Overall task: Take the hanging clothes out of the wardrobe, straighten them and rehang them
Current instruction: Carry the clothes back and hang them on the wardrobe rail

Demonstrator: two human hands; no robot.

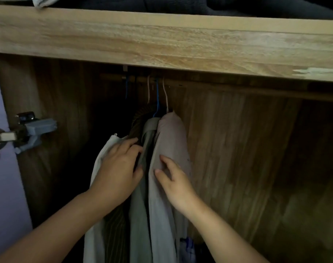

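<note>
Several garments hang on thin wire hangers from a wooden rail (135, 79) inside the wardrobe. A pale pinkish-grey garment (171, 137) hangs rightmost, a grey one (148, 133) beside it, then a dark striped one (141, 118) and a white one (103, 158) at the left. My left hand (116, 168) lies over the white and striped garments, its fingers curled onto the grey garment's edge. My right hand (173, 179) touches the pinkish garment with spread, fairly straight fingers.
A thick wooden shelf board (161, 40) runs across just above the rail, with dark folded fabric (180, 4) on top. A metal door hinge (29, 130) sticks out at the left. The wardrobe's wooden back wall (247, 149) shows to the right of the clothes.
</note>
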